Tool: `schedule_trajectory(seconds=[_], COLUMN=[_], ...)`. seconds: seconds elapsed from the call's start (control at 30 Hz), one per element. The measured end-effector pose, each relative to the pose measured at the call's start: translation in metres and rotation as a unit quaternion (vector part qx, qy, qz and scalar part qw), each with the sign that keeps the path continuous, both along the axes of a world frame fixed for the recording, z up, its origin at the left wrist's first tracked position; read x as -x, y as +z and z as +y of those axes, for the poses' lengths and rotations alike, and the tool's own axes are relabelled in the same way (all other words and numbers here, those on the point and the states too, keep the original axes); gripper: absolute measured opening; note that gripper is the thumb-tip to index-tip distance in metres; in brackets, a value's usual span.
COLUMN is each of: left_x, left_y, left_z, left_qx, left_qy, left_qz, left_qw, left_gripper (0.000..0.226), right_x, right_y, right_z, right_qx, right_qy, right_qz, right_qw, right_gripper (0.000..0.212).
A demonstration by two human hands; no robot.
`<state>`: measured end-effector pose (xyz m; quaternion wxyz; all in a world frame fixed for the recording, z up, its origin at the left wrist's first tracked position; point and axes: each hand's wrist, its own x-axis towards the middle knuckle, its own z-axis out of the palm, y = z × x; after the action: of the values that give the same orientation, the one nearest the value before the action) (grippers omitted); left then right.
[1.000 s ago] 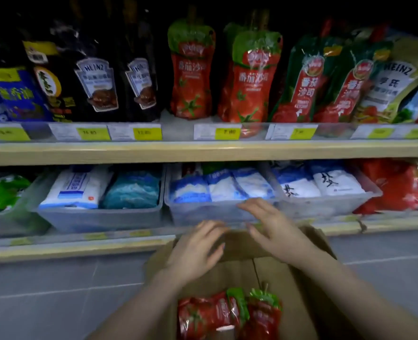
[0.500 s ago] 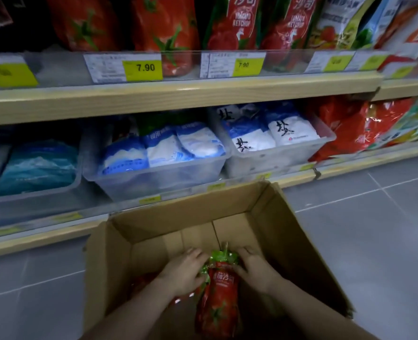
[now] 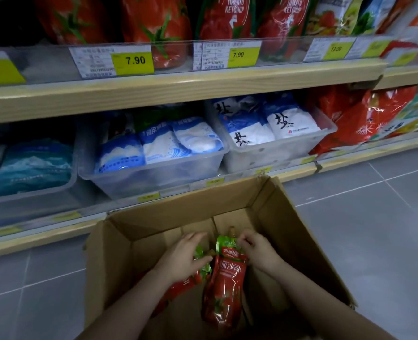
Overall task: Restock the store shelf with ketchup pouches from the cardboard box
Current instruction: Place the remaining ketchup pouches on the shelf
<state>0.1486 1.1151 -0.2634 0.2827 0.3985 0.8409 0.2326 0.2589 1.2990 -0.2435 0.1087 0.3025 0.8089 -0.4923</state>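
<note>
Head view, looking down into an open cardboard box (image 3: 289, 231) standing on grey floor tiles (image 3: 374, 217) just in front of the shelving. Both hands down inside the box. Left hand (image 3: 183, 258) laid over a ketchup pouch (image 3: 190, 283) lying low on the left of the box floor, fingers curled round its green top, thumb toward the middle. Right hand (image 3: 257, 249) pinching the green top corner of a second ketchup pouch (image 3: 223, 288), fingers bent at the knuckles just beside its spout. That second pouch held upright in the middle of the box, red body hanging down, green band and label facing up toward the camera. The two pouches touching near their tops, between the hands.

Behind the box, a low shelf (image 3: 43, 238) carrying clear plastic bins (image 3: 154, 177) packed with blue and white salt bags (image 3: 158, 143); further right, red bags (image 3: 345, 123) leaning on the same level. Above, a wooden shelf edge (image 3: 178, 92) with yellow price tags (image 3: 133, 60) reading 7.90 behind a clear strip. On that upper shelf, red pouches (image 3: 232, 18) marked TOMATO KETCHUP standing in a row, only their lower halves in view.
</note>
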Motion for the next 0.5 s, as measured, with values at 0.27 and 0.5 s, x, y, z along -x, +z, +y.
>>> schedule_trajectory(seconds=[0.27, 0.5], left_x=[0.011, 0.031], left_y=[0.053, 0.122], left_z=[-0.001, -0.019], left_qx=[-0.112, -0.171], left_qy=[0.085, 0.1], left_qz=[-0.041, -0.079], left_qw=[0.989, 0.977], left_gripper=[0.092, 0.06], right_x=[0.021, 0.062], right_y=[0.081, 0.167], right_z=[-0.009, -0.023], right_qx=[-0.042, 0.012], right_qy=[0.078, 0.099], right_qz=[0.18, 0.276], right_qw=[0.98, 0.956], right_gripper=[0.024, 0.014])
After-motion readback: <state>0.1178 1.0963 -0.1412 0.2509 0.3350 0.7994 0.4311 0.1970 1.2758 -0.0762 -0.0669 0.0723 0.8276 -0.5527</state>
